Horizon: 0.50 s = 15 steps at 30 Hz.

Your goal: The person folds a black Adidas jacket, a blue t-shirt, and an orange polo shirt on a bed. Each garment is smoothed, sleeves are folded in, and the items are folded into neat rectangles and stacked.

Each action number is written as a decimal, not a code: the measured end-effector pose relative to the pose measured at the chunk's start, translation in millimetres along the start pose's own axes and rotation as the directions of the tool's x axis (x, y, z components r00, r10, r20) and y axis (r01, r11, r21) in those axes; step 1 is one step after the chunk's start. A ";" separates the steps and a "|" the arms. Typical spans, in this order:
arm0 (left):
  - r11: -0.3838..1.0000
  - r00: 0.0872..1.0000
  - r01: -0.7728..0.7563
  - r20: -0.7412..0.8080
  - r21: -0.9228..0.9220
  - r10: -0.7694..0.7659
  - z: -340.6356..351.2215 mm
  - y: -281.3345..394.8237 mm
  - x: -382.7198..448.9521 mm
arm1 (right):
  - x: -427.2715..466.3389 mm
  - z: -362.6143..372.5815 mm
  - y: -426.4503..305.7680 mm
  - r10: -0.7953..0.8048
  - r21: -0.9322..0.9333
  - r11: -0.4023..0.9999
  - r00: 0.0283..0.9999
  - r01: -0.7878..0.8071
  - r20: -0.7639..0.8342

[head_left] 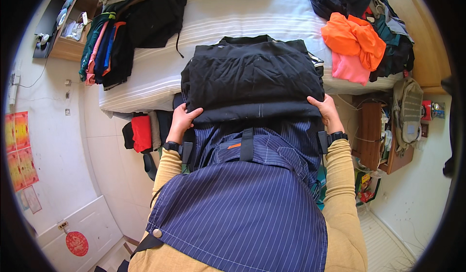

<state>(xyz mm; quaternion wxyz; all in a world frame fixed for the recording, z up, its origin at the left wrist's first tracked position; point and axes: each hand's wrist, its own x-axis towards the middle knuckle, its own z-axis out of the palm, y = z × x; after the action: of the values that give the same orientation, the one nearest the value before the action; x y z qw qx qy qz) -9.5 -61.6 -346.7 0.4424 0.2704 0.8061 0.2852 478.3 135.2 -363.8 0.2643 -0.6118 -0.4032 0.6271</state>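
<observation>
A black garment (251, 77) with a wide gathered band lies across the front edge of the bed (276, 11) and over my lap. Its near part is folded into a flat strip with a short line of stitching. My left hand (185, 118) grips the near left corner, thumb on top and fingers underneath. At the near right side, my right hand (325, 108) pinches the cloth in the same way. Another dark collar-like edge shows beyond the garment's far side. Below my hands is the blue pinstriped apron (236, 206) I wear.
Dark and coloured clothes hang over the bed's left side, including black trousers (154, 20). At right sit an orange garment (351, 39), a pink cloth (349, 68) and a dark clothes pile (393, 49). A backpack (407, 111) stands beside a wooden cabinet (369, 135).
</observation>
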 end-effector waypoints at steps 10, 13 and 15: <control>0.919 0.940 -0.193 -0.202 0.343 0.273 -3.5 16.9 -15.6 | -9.4 6.8 -11.5 0.017 0.043 0.999 1.000 -0.018 0.009; 0.743 0.752 -0.394 -0.274 0.541 0.599 0.5 36.8 -21.5 | -15.0 21.0 -26.0 -0.030 0.109 0.994 0.998 0.023 0.058; 0.659 0.642 -0.581 -0.229 0.477 0.732 6.5 57.4 -14.4 | -20.6 32.4 -41.3 -0.073 0.190 0.981 0.992 0.052 0.106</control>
<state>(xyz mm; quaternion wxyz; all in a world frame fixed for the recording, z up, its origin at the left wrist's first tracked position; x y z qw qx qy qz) 13.4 -30.4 -301.4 0.0721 0.5607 0.7585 0.3243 442.2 134.5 -320.5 0.3168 -0.5352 -0.3759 0.6869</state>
